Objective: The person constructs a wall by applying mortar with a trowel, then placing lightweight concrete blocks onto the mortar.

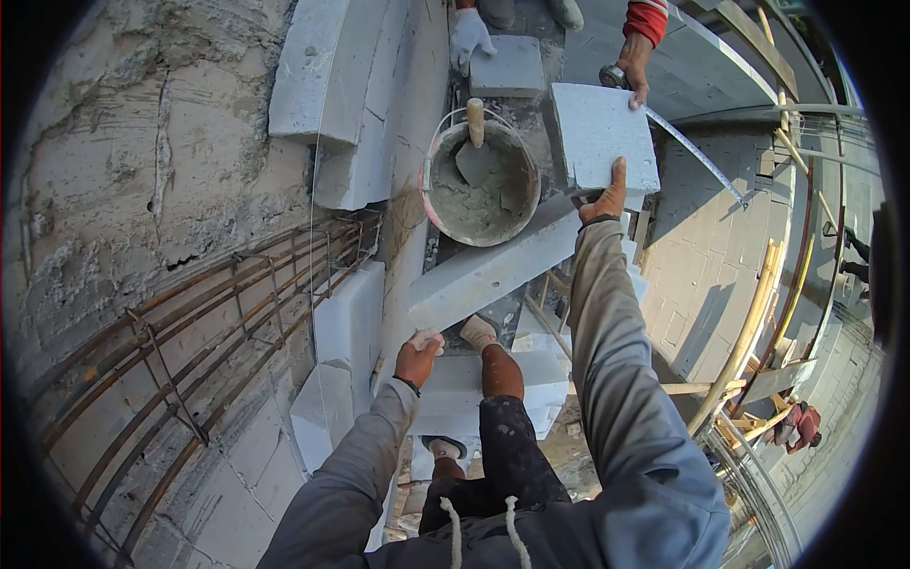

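Observation:
My right hand [607, 197] grips the near corner of a pale grey block [604, 137], thumb on its top face and fingers hidden below. A co-worker's bare hand [635, 71] touches the far edge of that block, beside a tape measure [612, 76] with its blade [701, 161] drawn out to the right. My left hand [420, 357] is closed near the lower end of a long slanting block [502, 266]; something whitish shows at its fingers, too small to identify. A bucket of wet mortar [481, 204] stands between, with a trowel [476, 128] in it.
A co-worker's gloved hand [470, 40] is beside another block [507, 66]. Rusty rebar [180, 379] and a thin vertical string run along the left wall. More blocks [483, 384] lie around my feet. Bamboo poles [739, 341] stand at right, above a drop where another person [798, 427] is.

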